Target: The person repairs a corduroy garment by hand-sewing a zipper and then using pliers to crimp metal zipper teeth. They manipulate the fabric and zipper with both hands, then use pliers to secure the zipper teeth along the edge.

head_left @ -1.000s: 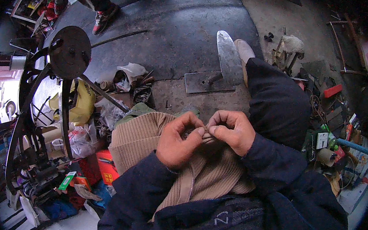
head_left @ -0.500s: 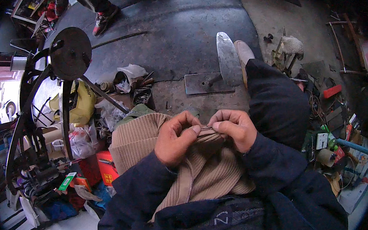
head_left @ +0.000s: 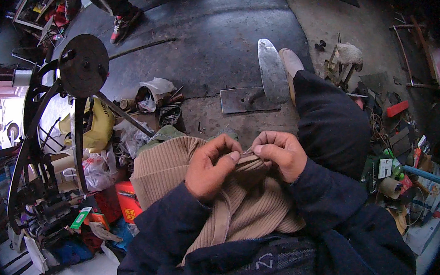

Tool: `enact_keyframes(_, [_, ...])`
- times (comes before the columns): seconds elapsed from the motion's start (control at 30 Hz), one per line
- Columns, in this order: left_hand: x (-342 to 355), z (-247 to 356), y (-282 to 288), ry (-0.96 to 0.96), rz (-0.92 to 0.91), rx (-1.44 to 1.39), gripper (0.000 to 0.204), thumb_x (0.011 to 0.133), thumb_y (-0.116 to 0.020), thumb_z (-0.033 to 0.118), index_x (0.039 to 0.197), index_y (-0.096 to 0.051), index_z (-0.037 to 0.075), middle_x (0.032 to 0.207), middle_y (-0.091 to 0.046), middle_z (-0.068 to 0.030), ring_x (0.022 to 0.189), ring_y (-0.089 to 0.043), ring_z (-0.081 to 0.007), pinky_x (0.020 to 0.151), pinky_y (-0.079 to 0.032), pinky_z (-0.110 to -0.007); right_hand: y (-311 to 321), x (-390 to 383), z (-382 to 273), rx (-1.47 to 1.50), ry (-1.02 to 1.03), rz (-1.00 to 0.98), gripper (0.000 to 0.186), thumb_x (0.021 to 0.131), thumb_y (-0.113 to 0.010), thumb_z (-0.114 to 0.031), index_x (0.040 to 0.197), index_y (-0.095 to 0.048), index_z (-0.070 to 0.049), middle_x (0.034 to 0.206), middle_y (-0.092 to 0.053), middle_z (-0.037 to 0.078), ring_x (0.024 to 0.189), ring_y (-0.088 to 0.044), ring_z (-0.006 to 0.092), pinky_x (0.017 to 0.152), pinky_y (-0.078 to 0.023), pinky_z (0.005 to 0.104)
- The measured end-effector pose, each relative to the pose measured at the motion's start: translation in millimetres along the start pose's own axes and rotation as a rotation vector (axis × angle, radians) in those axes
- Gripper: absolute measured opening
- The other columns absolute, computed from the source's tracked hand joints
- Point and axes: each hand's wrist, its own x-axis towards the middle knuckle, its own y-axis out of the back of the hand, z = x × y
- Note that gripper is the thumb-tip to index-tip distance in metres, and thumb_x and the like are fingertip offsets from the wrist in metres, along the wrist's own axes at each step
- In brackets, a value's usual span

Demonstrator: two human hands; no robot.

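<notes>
A tan ribbed knit garment with a zipper lies across my lap. My left hand pinches the edge by the zipper, its thumb and index finger pressed on it from the left. My right hand grips that same edge from the right, thumb bent over it, with a short stretch of zipper teeth showing between both hands. Below them the knit hangs in folds toward my dark jacket.
A black cast-iron machine with a round plate stands at my left, above bags and boxes. A metal stand is on the floor beside my right shoe. Clutter and a red block lie right. A person's leg is at the back.
My fingertips have drawn slightly apart since a second ago, showing more of the zipper between them. The garment and surroundings look much the same.
</notes>
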Motion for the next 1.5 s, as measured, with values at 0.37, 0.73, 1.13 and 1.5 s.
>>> enact_keyframes(0.37, [1,3,-2,-0.002,-0.054,0.204,0.017,0.09,-0.064,0.017,0.095,-0.062,0.001,0.085,-0.06,0.0003,0.082,-0.053,-0.0068,0.076,-0.044,-0.024,-1,0,3,-0.017,0.031,0.021,0.015,0.09,-0.063,-0.02,0.089,-0.064,-0.005,0.078,-0.061,-0.003,0.068,-0.051,0.0042,0.061,-0.042,0.0215])
enact_keyframes(0.73, [-1,-1,-2,0.038,-0.12,0.217,0.019,0.091,-0.065,0.018,0.097,-0.063,0.0,0.083,-0.061,0.0001,0.08,-0.053,-0.0065,0.073,-0.044,-0.024,-7,-5,2,-0.028,0.045,0.095,0.014,0.092,-0.064,-0.018,0.091,-0.065,-0.003,0.081,-0.062,-0.003,0.068,-0.052,0.0032,0.062,-0.042,0.021])
enact_keyframes(1.13, [-1,2,0,-0.004,-0.066,0.157,0.017,0.095,-0.059,0.014,0.102,-0.063,-0.001,0.091,-0.063,-0.0009,0.088,-0.054,-0.0085,0.08,-0.045,-0.025,-14,-14,-17,-0.081,0.031,0.142,0.018,0.094,-0.061,-0.014,0.107,-0.062,-0.001,0.094,-0.062,0.002,0.084,-0.056,0.0087,0.076,-0.046,0.0245])
enact_keyframes(1.5, [3,-6,3,0.087,0.128,0.093,0.022,0.098,-0.056,0.023,0.099,-0.062,0.002,0.087,-0.056,0.0039,0.081,-0.049,-0.0068,0.074,-0.038,-0.022,134,-76,-56,0.098,0.79,0.684,0.016,0.093,-0.054,-0.004,0.108,-0.057,0.001,0.092,-0.063,0.009,0.076,-0.061,0.0154,0.07,-0.052,0.03])
